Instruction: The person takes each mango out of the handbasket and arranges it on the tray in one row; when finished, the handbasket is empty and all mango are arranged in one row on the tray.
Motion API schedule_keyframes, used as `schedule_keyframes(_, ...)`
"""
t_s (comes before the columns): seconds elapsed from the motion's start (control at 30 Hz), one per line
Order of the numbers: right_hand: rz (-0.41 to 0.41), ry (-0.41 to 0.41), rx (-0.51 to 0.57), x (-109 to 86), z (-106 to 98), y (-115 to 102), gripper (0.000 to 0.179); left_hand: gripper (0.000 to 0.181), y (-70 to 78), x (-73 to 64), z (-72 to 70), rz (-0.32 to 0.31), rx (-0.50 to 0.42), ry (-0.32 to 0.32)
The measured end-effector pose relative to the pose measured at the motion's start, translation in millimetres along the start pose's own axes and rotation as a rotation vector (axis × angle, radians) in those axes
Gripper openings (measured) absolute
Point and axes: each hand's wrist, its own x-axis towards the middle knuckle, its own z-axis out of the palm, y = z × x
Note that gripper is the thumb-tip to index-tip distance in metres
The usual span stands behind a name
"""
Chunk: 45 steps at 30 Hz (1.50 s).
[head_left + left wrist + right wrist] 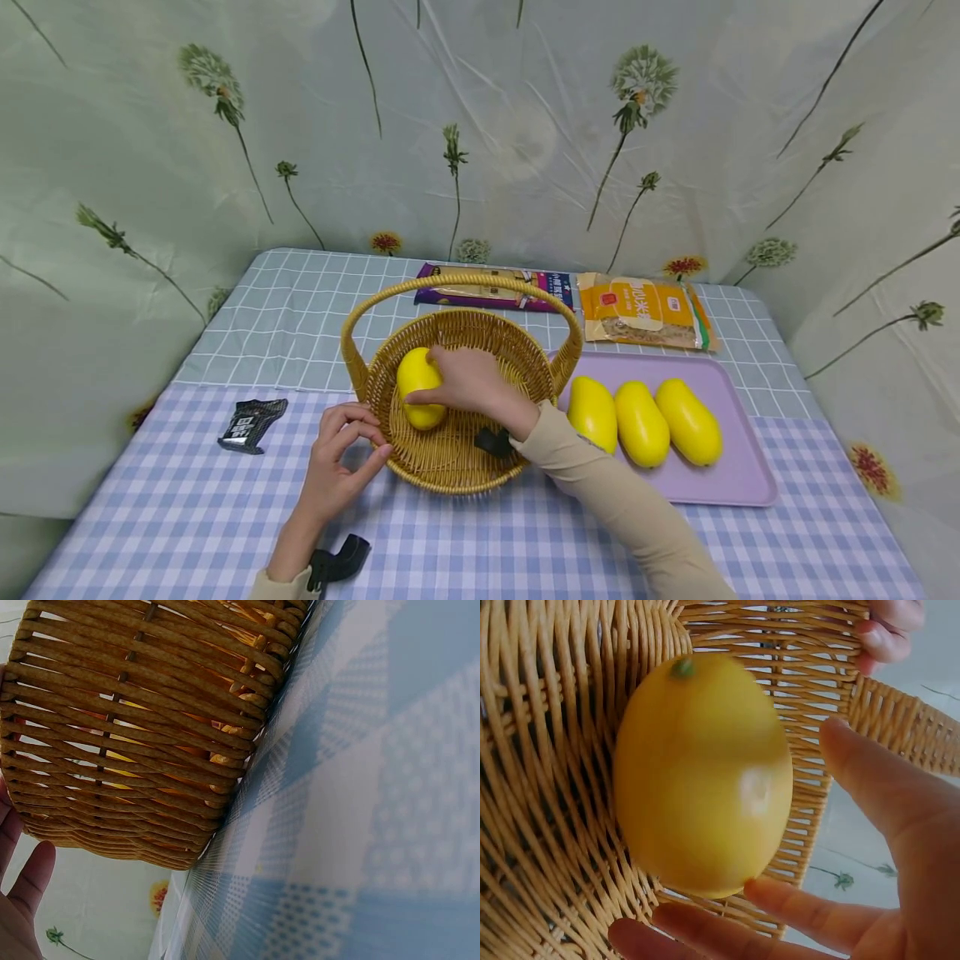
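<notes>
A yellow mango (417, 375) lies inside a round wicker basket (450, 483) with a tall arched handle. My right hand (472, 379) reaches into the basket beside this mango. In the right wrist view, the mango (701, 776) fills the middle, leaning near the woven wall. The thumb and fingers of the right hand (930, 862) are spread around it, a fingertip touching or very near its lower end. On the basket's left rim rest the fingers of my left hand (345, 454). Its thumb (34, 877) stands out beside the woven side in the left wrist view.
Right of the basket, a lilac tray (738, 475) holds three more yellow mangoes (641, 425). An orange food bag (648, 312) and a purple packet (487, 287) lie behind. A small black packet (251, 425) is at the left on the checked cloth (187, 500).
</notes>
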Motion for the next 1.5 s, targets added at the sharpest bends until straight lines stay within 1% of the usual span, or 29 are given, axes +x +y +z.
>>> schedule_keyframes(0.13,0.008,0.005,0.010,3.6,4,-4,0.071,0.028,0.0,0.4,0.5,0.003,-0.004,0.002)
schedule_keyframes(0.37,0.004,-0.007,-0.038,10.1,10,-5,0.069,0.029,1.5,-0.1,0.9,-0.002,0.001,0.004)
schedule_keyframes(0.57,-0.012,-0.018,0.006,12.4,12,-2,0.067,0.031,2.3,0.3,0.7,-0.003,0.010,0.005)
schedule_keyframes(0.73,-0.034,-0.043,0.062,11.1,12,0,0.064,0.028,1.0,0.1,0.9,0.005,-0.005,0.005)
schedule_keyframes(0.83,-0.032,-0.062,0.092,9.2,11,2,0.064,0.027,0.5,0.0,1.2,0.005,-0.009,0.005)
schedule_keyframes(1.03,-0.035,-0.085,0.111,4.9,8,5,0.070,0.026,1.1,0.3,1.1,-0.001,-0.008,0.001)
schedule_keyframes(1.27,-0.033,-0.119,0.158,0.1,5,9,0.074,0.026,2.1,0.4,-0.3,-0.017,-0.002,-0.003)
schedule_keyframes(1.5,-0.037,-0.127,0.125,-4.2,2,12,0.074,0.026,1.6,-0.1,-0.3,-0.013,-0.007,-0.003)
